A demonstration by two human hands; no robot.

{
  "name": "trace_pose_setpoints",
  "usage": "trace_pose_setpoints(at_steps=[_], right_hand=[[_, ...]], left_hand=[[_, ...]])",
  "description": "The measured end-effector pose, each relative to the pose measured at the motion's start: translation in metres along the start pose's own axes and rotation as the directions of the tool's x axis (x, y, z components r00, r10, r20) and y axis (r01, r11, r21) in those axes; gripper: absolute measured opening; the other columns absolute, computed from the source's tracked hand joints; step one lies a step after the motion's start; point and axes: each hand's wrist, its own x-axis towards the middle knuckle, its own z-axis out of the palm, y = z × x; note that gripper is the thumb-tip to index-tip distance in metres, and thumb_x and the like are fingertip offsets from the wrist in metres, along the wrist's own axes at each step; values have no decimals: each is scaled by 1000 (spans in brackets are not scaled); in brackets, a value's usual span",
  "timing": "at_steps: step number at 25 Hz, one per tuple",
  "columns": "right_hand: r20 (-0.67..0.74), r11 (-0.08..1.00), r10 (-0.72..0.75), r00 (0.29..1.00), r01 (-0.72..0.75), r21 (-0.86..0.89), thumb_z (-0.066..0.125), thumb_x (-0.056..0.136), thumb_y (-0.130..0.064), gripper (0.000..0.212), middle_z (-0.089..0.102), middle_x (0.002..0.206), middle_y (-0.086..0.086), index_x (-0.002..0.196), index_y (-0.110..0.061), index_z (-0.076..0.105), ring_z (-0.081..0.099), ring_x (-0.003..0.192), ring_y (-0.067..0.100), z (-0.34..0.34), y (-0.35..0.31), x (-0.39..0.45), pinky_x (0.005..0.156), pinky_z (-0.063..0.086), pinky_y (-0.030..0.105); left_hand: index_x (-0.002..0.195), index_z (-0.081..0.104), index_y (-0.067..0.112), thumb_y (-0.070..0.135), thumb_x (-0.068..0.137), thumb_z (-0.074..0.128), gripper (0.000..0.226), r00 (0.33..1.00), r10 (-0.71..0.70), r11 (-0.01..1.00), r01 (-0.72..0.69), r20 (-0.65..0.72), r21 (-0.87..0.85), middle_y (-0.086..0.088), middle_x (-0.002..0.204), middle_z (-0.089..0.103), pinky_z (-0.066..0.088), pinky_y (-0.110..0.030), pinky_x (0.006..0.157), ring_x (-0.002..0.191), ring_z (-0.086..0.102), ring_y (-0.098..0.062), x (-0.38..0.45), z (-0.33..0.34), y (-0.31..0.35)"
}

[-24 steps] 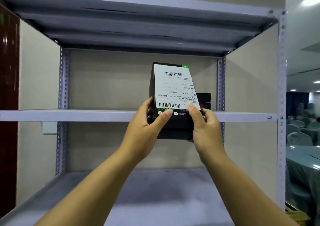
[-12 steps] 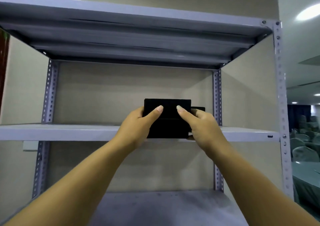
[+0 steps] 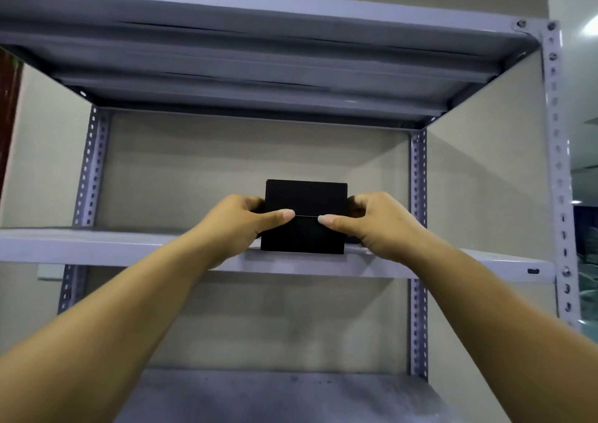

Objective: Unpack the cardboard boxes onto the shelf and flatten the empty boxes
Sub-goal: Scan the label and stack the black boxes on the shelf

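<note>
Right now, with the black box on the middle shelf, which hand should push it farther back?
Either: left hand and right hand grip opposite sides of the black box evenly, thumbs on its front.

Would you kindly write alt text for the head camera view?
Two bare hands, left hand and right hand, grip a small black rectangular box by its sides, at the front edge of a grey metal shelf's middle board.

A plain matte black box (image 3: 304,217), crossed by one thin pale seam line, is showing no pattern. The metal shelf (image 3: 129,248) is appearing pale grey-lavender, its uprights (image 3: 418,196) dotted with rows of dark holes. The wall (image 3: 194,163) behind is looking beige, and a dark reddish-brown strip (image 3: 8,105) is edging the far left.
</note>
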Motion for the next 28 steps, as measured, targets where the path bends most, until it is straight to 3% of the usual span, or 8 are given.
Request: trace_pose_setpoints(at_steps=[7, 10, 15, 20, 23, 28], right_hand=[[-26, 992, 50, 998, -53, -118, 79, 74, -43, 42, 72, 89, 10, 96, -9, 70, 68, 87, 28, -4, 25, 35, 85, 55, 45], [-13, 985, 77, 997, -78, -151, 80, 74, -39, 43, 72, 91, 17, 96, -4, 70, 67, 90, 35, -4, 35, 51, 86, 55, 48], [29, 967, 174, 984, -165, -195, 79, 78, -34, 37, 71, 96, 18, 98, -4, 68, 68, 91, 34, -5, 50, 76, 87, 55, 46], [53, 954, 226, 973, -210, -212, 74, 84, -27, 23, 71, 92, 11, 99, -10, 68, 67, 85, 28, -11, 65, 90, 77, 55, 36], [70, 951, 249, 966, -231, -205, 70, 88, -25, 19, 66, 83, 7, 101, -11, 66, 61, 73, 22, -14, 74, 94, 59, 47, 27], [89, 947, 265, 960, -242, -211, 66, 91, -25, 13, 60, 77, 3, 82, -18, 60, 60, 75, 19, -18, 80, 93, 61, 47, 26]], left_hand=[[101, 67, 12, 44, 69, 80, 47, 990, -105, 965, 125, -97, 230, -2, 91, 72, 55, -37, 87, 83, 69, -17, 38, 14, 3], [93, 67, 11, 39, 69, 83, 41, 989, -113, 955, 134, -93, 266, -6, 88, 73, 56, -40, 86, 83, 70, -22, 57, 20, 1], [100, 67, 5, 30, 78, 79, 35, 990, -139, 931, 138, -23, 337, -14, 96, 72, 55, -44, 88, 91, 69, -28, 92, 30, -9], [110, 62, 7, 27, 89, 67, 29, 989, -128, 898, 86, 68, 432, -11, 107, 67, 52, -42, 91, 98, 65, -28, 119, 45, -17], [113, 60, 9, 27, 92, 61, 27, 984, -145, 872, 76, 107, 484, -12, 112, 64, 52, -42, 92, 103, 63, -30, 130, 52, -15], [105, 57, 11, 25, 93, 61, 18, 983, -134, 855, 52, 122, 517, -10, 112, 62, 54, -39, 88, 101, 63, -29, 138, 59, -13]])
